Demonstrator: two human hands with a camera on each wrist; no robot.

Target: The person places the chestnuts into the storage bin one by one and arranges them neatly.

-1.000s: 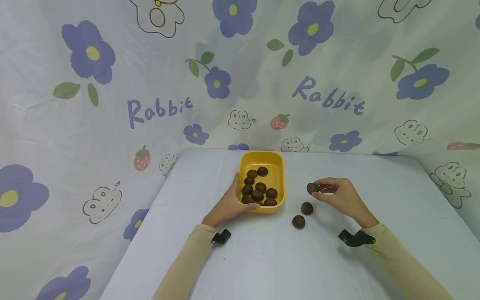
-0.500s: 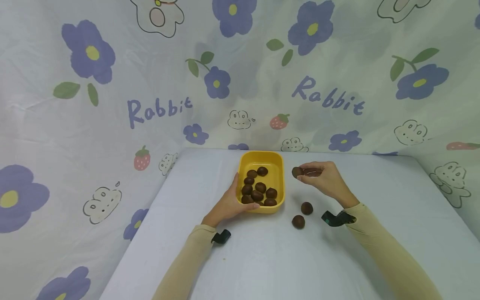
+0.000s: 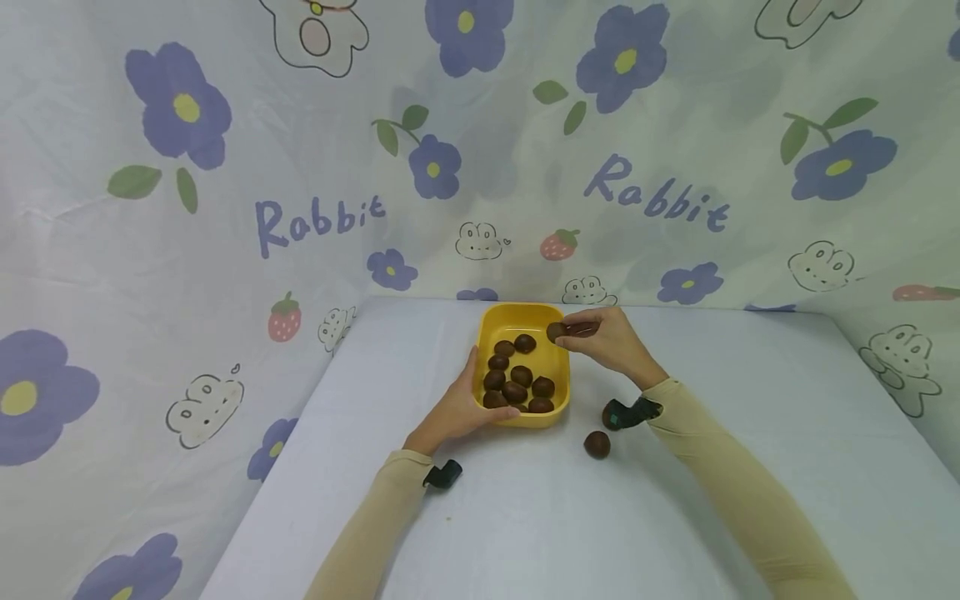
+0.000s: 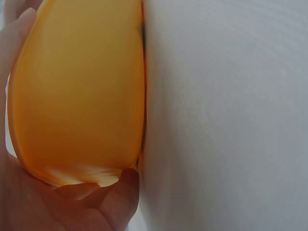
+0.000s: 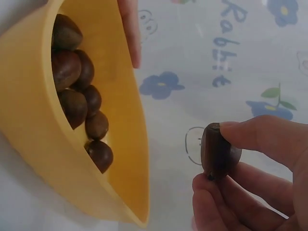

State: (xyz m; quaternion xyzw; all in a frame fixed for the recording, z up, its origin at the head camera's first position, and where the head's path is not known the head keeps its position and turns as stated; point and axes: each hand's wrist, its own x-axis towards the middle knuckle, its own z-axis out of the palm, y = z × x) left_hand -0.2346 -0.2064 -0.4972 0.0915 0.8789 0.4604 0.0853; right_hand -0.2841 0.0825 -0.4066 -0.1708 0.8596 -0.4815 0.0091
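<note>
A yellow plastic box (image 3: 534, 422) stands on the white table with several brown chestnuts (image 3: 514, 392) in it, mostly towards its near and left sides. My left hand (image 3: 457, 407) grips the box at its near left corner, thumb along the near side and fingers against the left wall. In the right wrist view, my right hand (image 5: 260, 178) pinches one chestnut (image 5: 219, 151) between thumb and fingertips. The head view has this right hand (image 3: 611, 343) over the box's far right rim, the pinched chestnut (image 3: 556, 332) overlapping the inside edge.
Two loose chestnuts lie on the table right of the box: a near chestnut (image 3: 597, 445), and a farther chestnut (image 3: 609, 414) partly covered by the right wrist camera (image 3: 633, 412). Behind the table hangs a patterned curtain (image 3: 495, 167) with flowers and rabbits.
My right hand has carried the pinched chestnut leftward and away from me, from beside the loose chestnuts to the box's right rim. The left hand and box have stayed put.
</note>
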